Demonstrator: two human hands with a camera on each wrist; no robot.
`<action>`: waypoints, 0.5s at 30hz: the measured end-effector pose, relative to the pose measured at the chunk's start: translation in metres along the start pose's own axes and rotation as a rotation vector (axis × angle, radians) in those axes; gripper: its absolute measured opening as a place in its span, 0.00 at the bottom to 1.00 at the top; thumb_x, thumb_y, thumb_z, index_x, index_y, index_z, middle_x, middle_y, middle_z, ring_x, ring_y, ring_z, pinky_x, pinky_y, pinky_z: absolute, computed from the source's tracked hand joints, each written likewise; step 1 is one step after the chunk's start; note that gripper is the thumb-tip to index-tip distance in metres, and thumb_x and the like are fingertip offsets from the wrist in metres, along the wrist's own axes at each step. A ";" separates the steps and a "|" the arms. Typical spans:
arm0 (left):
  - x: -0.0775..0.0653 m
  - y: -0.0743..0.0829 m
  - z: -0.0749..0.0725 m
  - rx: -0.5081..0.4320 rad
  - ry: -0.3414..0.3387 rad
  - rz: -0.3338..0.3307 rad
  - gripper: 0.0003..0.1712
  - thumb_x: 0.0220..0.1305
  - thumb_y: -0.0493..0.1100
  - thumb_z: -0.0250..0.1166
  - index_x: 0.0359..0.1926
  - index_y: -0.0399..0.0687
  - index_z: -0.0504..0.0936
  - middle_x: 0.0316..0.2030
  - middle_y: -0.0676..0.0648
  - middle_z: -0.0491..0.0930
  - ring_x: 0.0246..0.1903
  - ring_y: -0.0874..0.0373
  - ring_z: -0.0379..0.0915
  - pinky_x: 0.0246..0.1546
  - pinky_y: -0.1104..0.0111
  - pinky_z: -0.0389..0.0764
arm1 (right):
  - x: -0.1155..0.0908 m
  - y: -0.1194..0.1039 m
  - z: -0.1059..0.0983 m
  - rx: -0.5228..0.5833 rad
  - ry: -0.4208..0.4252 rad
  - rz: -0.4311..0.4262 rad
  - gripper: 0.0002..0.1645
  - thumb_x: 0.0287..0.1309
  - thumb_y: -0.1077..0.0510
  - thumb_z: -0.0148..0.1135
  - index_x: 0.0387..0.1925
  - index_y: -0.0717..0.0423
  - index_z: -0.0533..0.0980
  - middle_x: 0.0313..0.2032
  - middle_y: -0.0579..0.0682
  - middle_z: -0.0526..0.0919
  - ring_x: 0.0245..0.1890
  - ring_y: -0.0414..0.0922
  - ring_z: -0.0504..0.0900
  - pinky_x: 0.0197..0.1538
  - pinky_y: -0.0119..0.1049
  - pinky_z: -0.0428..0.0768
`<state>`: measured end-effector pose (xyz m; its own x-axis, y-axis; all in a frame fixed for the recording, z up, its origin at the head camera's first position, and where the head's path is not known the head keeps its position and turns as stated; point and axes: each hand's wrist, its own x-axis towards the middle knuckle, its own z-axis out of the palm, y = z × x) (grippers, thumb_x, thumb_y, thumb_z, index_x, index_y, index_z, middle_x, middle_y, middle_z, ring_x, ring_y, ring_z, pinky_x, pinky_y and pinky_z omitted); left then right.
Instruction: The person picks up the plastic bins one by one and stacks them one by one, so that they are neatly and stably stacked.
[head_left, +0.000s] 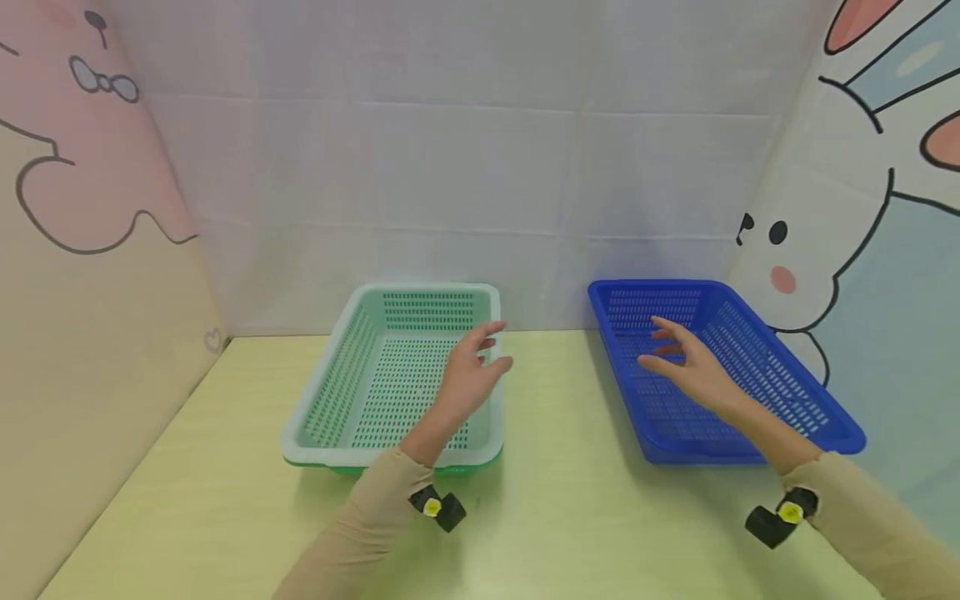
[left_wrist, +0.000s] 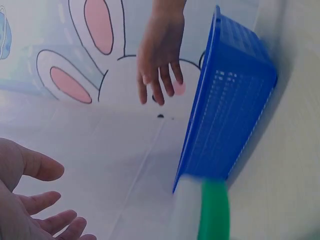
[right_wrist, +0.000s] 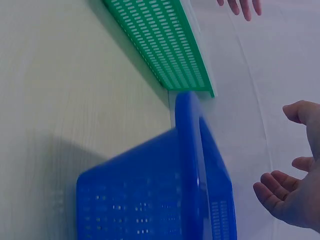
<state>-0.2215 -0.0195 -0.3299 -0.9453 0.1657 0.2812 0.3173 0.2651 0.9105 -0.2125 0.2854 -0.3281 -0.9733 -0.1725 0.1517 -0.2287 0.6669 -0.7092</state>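
Note:
Over the right side of a green and white plastic basket [head_left: 306, 417], my left hand [head_left: 471, 375] hovers with relaxed, spread fingers. Nothing is between its thumb and fingers. My right hand [head_left: 693, 367] hangs above a blue plastic basket [head_left: 757, 454], its fingers loosely bent and holding nothing. Both baskets have slotted walls and floors, and no contents show in them. In the left wrist view the left hand [left_wrist: 40, 195] stands apart from the rim. The right wrist view likewise shows the right hand [right_wrist: 295, 180] off to the side of the blue basket [right_wrist: 190, 165].
Both baskets stand on a pale yellow-green table [head_left: 555, 500], with a strip of tabletop between them. A white cloth wall [head_left: 465, 167] rises directly behind. Printed side panels with a rabbit [head_left: 817, 250] and a pink figure [head_left: 90, 167] flank the table.

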 end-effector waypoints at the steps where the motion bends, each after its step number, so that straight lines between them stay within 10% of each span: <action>1: 0.000 0.003 0.010 -0.011 -0.020 0.013 0.26 0.57 0.34 0.59 0.59 0.41 0.69 0.58 0.44 0.68 0.56 0.49 0.65 0.55 0.57 0.68 | -0.001 0.004 -0.003 -0.017 0.009 0.004 0.44 0.62 0.48 0.53 0.69 0.60 0.44 0.61 0.68 0.57 0.57 0.64 0.61 0.50 0.60 0.67; 10: -0.005 0.021 0.087 -0.021 -0.147 0.069 0.26 0.57 0.37 0.61 0.58 0.45 0.70 0.56 0.46 0.70 0.54 0.51 0.68 0.51 0.65 0.71 | -0.018 0.045 -0.041 -0.184 0.096 0.059 0.45 0.61 0.47 0.53 0.68 0.65 0.43 0.59 0.74 0.57 0.56 0.70 0.57 0.49 0.66 0.62; 15: -0.007 0.020 0.120 -0.081 -0.198 -0.088 0.27 0.56 0.40 0.63 0.59 0.52 0.70 0.56 0.51 0.69 0.54 0.56 0.66 0.47 0.68 0.73 | -0.026 0.067 -0.060 -0.230 0.141 0.072 0.45 0.61 0.49 0.53 0.67 0.69 0.45 0.57 0.77 0.57 0.54 0.73 0.58 0.48 0.68 0.60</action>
<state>-0.1998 0.0987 -0.3498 -0.9331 0.3306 0.1417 0.2193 0.2107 0.9526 -0.2034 0.3784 -0.3380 -0.9767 -0.0268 0.2129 -0.1423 0.8236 -0.5491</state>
